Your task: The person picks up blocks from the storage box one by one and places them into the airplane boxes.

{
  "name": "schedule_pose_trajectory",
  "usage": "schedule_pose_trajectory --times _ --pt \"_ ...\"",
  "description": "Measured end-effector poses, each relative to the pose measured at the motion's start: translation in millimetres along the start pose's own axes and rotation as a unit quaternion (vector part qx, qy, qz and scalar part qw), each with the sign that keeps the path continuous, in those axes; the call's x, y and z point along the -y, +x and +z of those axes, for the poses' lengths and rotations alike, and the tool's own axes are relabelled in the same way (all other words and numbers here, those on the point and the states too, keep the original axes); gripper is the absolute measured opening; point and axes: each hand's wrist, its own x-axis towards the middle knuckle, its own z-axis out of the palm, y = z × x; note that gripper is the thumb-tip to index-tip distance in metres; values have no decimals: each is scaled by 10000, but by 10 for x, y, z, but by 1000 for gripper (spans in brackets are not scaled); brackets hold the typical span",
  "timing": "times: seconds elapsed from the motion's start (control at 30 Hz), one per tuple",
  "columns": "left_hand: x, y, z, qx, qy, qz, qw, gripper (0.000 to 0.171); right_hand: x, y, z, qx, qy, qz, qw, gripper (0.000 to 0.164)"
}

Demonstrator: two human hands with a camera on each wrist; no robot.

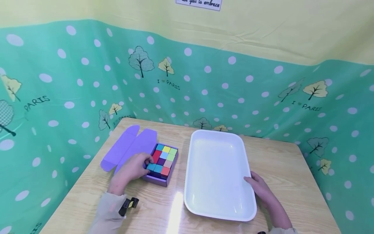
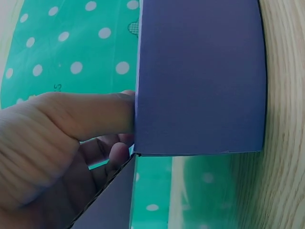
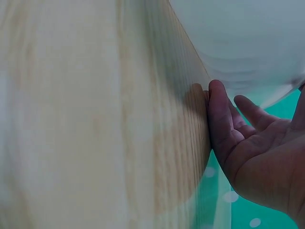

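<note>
In the head view, an open purple box (image 1: 158,181) packed with coloured cubes lies left of centre. My left hand (image 1: 132,167) reaches in over its left side, with thumb and curled fingertips on either side of a blue cube (image 1: 151,167) in the near-left corner. The left wrist view shows the thumb (image 2: 102,114) passing behind the purple wall (image 2: 200,81), which hides its tip. To the right stands a large white tray (image 1: 187,169). My right hand (image 1: 261,188) grips its right rim, thumb over the edge and fingers (image 3: 220,109) outside, below the rim.
Purple lid flaps (image 1: 122,148) fold out to the box's left. Red, yellow, green and other cubes fill the box. A wood-grain table (image 1: 271,156) carries box and tray, with a green dotted curtain (image 1: 216,94) close behind and at both sides.
</note>
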Motion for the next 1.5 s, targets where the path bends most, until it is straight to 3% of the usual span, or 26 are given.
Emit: schedule_pose_trajectory --times 0.67,0.93,1.1,1.2,1.33,1.5 --pt "6 -108 -11 17 -285 34 9996 29 36 -96 88 -153 435 240 9986 62" --pt "-38 -206 41 -306 -303 229 9988 22 34 -85 74 -134 250 266 9992 66" --pt "-121 -318 180 -552 -10 491 9973 15 41 -67 75 -138 318 189 9992 65" --pt "-197 -353 296 -893 349 900 9913 15 44 -58 57 -165 335 217 9991 64" --pt "-296 -392 478 -1382 800 1419 9769 19 44 -66 51 -167 288 244 9991 65" --pt "-335 -388 639 -1955 901 1684 9619 16 39 -80 58 -155 358 234 9990 64"
